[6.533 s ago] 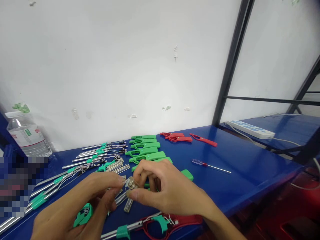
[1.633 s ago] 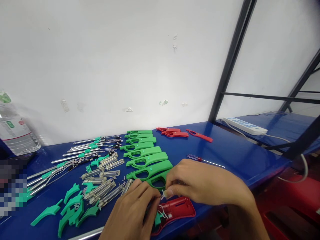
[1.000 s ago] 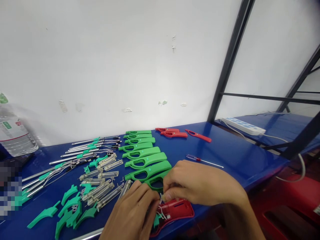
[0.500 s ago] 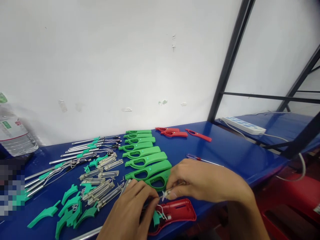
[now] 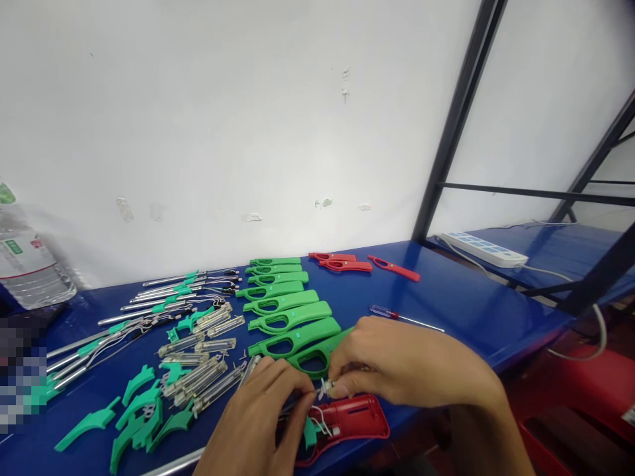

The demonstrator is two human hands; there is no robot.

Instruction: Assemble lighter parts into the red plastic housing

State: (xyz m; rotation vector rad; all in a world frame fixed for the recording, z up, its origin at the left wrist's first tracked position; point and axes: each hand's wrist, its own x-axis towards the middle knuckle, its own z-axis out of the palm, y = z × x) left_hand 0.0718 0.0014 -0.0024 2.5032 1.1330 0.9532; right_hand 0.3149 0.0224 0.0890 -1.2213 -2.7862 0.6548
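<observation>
Low over the front of the table, my right hand [image 5: 391, 363] is closed in a pinch on a small clear plastic fuel tank with a white end [image 5: 326, 388]; most of the tank is hidden by the fingers. My left hand [image 5: 262, 420] meets it from the left, thumb and forefinger pinched together at the tank's white end. What the left fingers hold is too small to make out. Below both hands lies an open red lighter shell [image 5: 360, 416], with a green trigger [image 5: 310, 433] and white wires inside. A metal tube [image 5: 173, 465] runs out left of my left hand.
Green lighter shells [image 5: 290, 317] lie in a column at mid-table, with red shells [image 5: 344, 266] behind. Clear fuel tanks [image 5: 201, 380], green triggers [image 5: 92, 423] and wired metal tubes [image 5: 163, 307] spread leftward. A screwdriver [image 5: 391, 313] lies beyond my right hand. A black post [image 5: 451, 125] stands right.
My right hand has turned and lowered slightly, hiding more of the clear fuel tank and uncovering the screwdriver's tip. My left hand stays almost in place.
</observation>
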